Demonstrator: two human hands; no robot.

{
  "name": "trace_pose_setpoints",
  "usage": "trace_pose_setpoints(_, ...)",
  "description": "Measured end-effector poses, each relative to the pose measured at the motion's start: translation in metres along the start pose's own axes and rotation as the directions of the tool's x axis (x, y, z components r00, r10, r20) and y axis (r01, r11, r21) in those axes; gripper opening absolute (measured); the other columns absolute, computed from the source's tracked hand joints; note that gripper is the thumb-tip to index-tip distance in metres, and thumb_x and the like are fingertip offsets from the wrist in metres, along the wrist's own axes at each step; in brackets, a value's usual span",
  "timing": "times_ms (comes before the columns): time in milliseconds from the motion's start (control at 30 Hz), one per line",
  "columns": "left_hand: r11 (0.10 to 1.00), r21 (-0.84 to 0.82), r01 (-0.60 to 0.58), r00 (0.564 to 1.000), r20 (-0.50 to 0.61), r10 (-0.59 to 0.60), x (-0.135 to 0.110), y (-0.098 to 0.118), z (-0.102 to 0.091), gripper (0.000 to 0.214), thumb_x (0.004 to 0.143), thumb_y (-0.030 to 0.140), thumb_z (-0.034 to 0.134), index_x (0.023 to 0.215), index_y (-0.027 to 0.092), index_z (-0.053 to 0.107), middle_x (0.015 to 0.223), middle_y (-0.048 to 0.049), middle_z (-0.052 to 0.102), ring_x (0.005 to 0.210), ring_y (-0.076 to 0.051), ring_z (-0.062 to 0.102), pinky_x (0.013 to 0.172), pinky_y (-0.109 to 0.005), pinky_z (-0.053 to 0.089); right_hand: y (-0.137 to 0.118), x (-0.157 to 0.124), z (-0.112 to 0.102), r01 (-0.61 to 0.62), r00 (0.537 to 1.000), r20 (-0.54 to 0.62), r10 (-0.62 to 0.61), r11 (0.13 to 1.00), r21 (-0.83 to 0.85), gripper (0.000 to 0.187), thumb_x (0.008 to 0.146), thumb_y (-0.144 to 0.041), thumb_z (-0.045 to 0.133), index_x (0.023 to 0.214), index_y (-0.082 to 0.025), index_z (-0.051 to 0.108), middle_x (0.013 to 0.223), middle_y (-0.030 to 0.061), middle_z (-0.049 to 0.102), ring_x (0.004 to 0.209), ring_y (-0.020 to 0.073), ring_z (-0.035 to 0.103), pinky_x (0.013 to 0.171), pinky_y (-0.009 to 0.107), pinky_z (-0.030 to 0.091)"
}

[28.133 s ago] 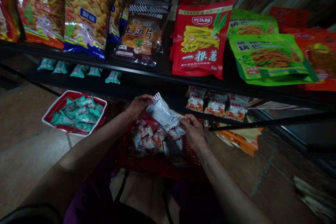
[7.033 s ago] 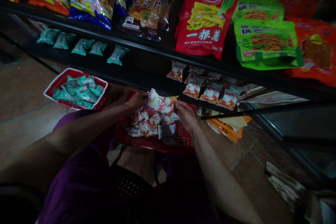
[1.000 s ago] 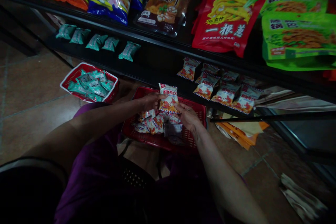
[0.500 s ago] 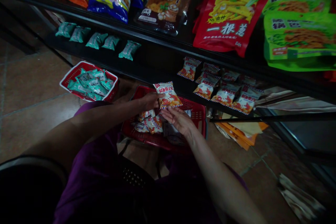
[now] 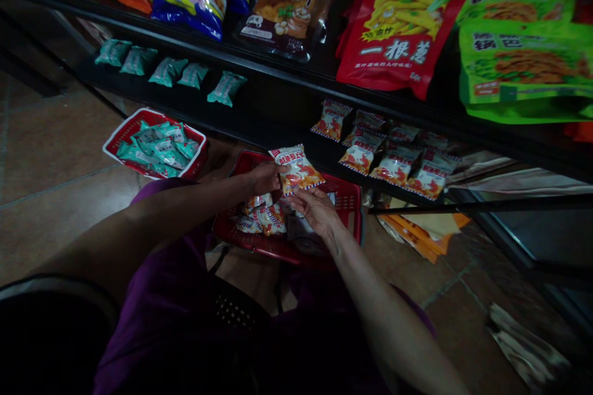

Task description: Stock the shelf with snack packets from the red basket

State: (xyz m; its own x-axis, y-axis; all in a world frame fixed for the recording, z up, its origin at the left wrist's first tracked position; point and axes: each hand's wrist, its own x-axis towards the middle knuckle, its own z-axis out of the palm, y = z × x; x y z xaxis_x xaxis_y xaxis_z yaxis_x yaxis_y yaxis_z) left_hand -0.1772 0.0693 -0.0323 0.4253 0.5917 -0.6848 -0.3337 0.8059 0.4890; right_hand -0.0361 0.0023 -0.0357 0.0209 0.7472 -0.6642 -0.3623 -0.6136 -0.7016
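A small white-and-orange snack bag (image 5: 299,168) is held above a red basket (image 5: 349,207) between my two hands. My left hand (image 5: 267,178) is closed on the bag's left edge. At its lower edge, my right hand (image 5: 315,207) pinches it between thumb and fingers. More snack bags of the same look (image 5: 266,219) lie in the basket below, partly hidden by my hands. On the low shelf ahead to the right, several matching snack bags (image 5: 396,160) stand in rows.
A smaller red basket with a white rim (image 5: 109,149) holds teal packets (image 5: 167,149) at the left. Several teal packets (image 5: 169,71) line the low black shelf (image 5: 264,120). Large snack bags (image 5: 407,24) fill the shelf above. Orange-and-cream packaging (image 5: 421,231) lies on the floor at the right.
My right hand's fingers have closed onto the bag's lower edge, where they were more spread before. The bag has tilted slightly; the view has shifted a little.
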Motion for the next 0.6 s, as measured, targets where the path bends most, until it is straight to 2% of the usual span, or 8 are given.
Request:
trace_pose_setpoints(133, 1.000, 0.001, -0.008, 1.000, 0.030, 0.007, 0.0008, 0.0000, -0.0045, 0.013, 0.078, 0.011, 0.060, 0.091, 0.008, 0.060, 0.070, -0.0063, 0.066, 0.059, -0.013, 0.060, 0.061, -0.024, 0.047, 0.0025, 0.0020, 0.0004, 0.023, 1.000, 0.020, -0.022, 0.999, -0.039, 0.033, 0.059, -0.023, 0.081, 0.062, -0.019, 0.048, 0.061, -0.0011, 0.067, 0.058, 0.0124, 0.067, 0.055, 0.019, 0.054)
trace_pose_setpoints(333, 0.997, 0.028, -0.065, 0.997, 0.040, 0.064, 0.0005, -0.0009, -0.0081, 0.008, 0.075, 0.010, 0.062, 0.082, 0.012, 0.058, 0.060, -0.0005, 0.060, 0.050, -0.010, 0.054, 0.054, -0.022, 0.044, 0.0050, 0.0038, 0.0008, 0.023, 0.999, 0.041, -0.022, 0.999, -0.044, 0.032, 0.057, -0.026, 0.082, 0.063, -0.019, 0.052, 0.061, -0.0013, 0.068, 0.058, 0.0122, 0.067, 0.056, 0.018, 0.054)
trace_pose_setpoints(433, 0.994, 0.037, -0.101, 0.993, 0.065, 0.098, 0.0009, -0.0016, -0.0105, 0.012, 0.072, 0.010, 0.065, 0.079, 0.013, 0.055, 0.059, 0.0010, 0.058, 0.050, -0.010, 0.053, 0.052, -0.021, 0.043, 0.0069, 0.0054, -0.0003, 0.024, 0.998, 0.053, -0.022, 0.999, -0.040, 0.028, 0.058, -0.027, 0.081, 0.065, -0.019, 0.055, 0.061, -0.0006, 0.068, 0.060, 0.0134, 0.068, 0.058, 0.020, 0.055)
trace_pose_setpoints(600, 0.987, 0.071, -0.145, 0.989, 0.029, 0.143, -0.0015, -0.0019, -0.0104, 0.022, 0.068, 0.014, 0.069, 0.083, 0.015, 0.053, 0.063, 0.0013, 0.060, 0.052, -0.009, 0.055, 0.052, -0.020, 0.042, 0.0098, 0.0072, -0.0013, 0.015, 0.999, 0.039, -0.014, 1.000, -0.014, 0.029, 0.059, -0.030, 0.080, 0.068, -0.019, 0.055, 0.066, 0.0023, 0.069, 0.066, 0.0143, 0.068, 0.061, 0.022, 0.054)
